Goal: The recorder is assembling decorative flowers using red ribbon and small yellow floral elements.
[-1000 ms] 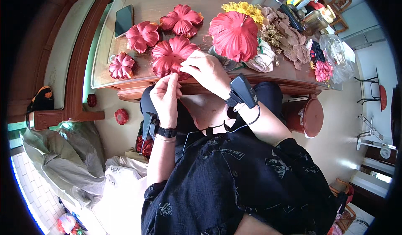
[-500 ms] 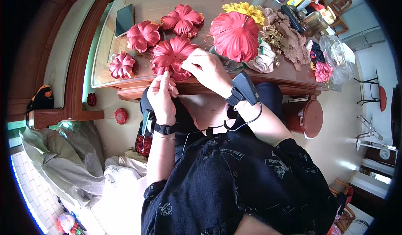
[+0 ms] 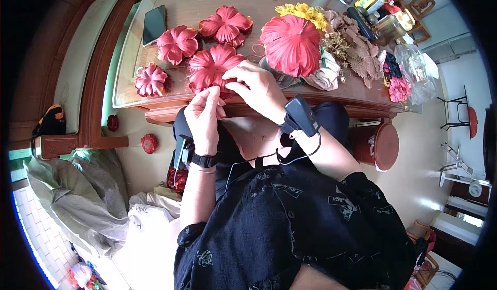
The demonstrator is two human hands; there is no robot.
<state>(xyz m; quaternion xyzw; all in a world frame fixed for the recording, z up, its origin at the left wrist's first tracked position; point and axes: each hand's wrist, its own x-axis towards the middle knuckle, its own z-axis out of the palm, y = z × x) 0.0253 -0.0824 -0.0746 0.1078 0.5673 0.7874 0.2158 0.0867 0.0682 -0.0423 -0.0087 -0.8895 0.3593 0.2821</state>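
Observation:
A red artificial flower [image 3: 209, 71] with wide layered petals lies at the table's near edge. My left hand [image 3: 203, 116] is just below its front petals, thumb and fingers pressed together; whatever is between them is too small to make out. Over the flower's right side curls my right hand [image 3: 253, 87], fingertips bent in at the petal rim, and I cannot see what they pinch. To the right of that hand a stack of larger red petals [image 3: 291, 46] sits on a holder, a thin tip poking from its top. Other red flowers [image 3: 177, 45] lie behind and to the left.
Yellow trim [image 3: 303, 15], brown leaf pieces [image 3: 357, 52] and a pale cloth [image 3: 327, 72] lie to the right, before jars and a plastic bag [image 3: 417, 67]. A phone [image 3: 154, 25] rests at the left. Below stand a red bucket [image 3: 385, 145] and large sacks [image 3: 77, 191].
My left hand has come slightly up and right, its fingers more upright. The right hand has shifted a little, its thumb and forefinger now showing a gap. The flowers stay nearly in place.

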